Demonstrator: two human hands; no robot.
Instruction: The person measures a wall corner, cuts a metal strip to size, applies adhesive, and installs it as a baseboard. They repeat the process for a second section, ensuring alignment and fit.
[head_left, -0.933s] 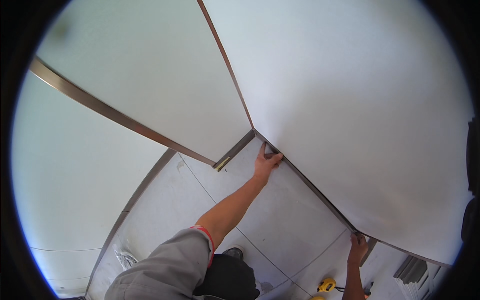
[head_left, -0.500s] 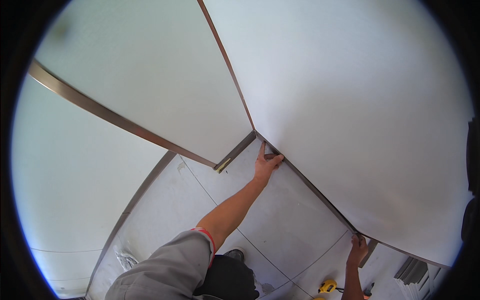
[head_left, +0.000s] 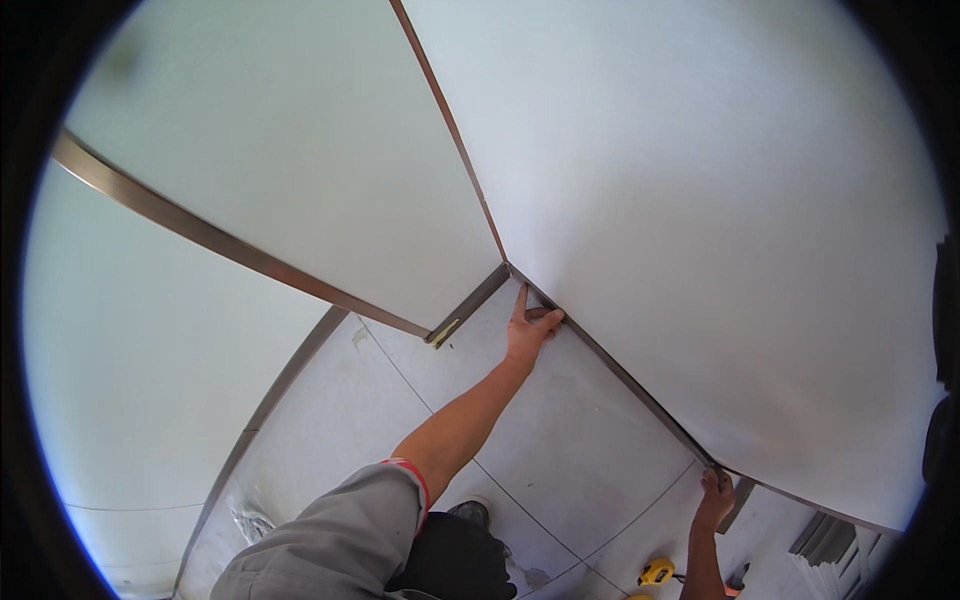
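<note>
- A long dark strip (head_left: 640, 394) runs at the foot of the large white wall (head_left: 720, 240) on the right, from the inner corner down to the wall's near end.
- The left hand (head_left: 530, 328) reaches across to the strip near that corner, forefinger and thumb spread apart, their tips touching it; they do not wrap around it.
- The right hand (head_left: 714, 496) is at the strip's near end, its fingers closed on it, seemingly in a pinch; the exact finger placement is too small to tell.
- As for progress, the strip appears to span this stretch of wall, its far end meeting the corner. A dark line along its upper edge suggests it may not be flush, and both hands are on it, so it seems not yet settled.
- Already in place, by the look of it, are a short strip (head_left: 475, 298) at the foot of the adjoining wall and a longer skirting (head_left: 280, 382) at the left.
- Beyond the right hand lies a short brown piece (head_left: 738, 506); farther right is a stack of grey and white lengths (head_left: 826, 553).
- On the pale tiled floor (head_left: 570, 440) sits a yellow tape measure (head_left: 656, 572).
</note>
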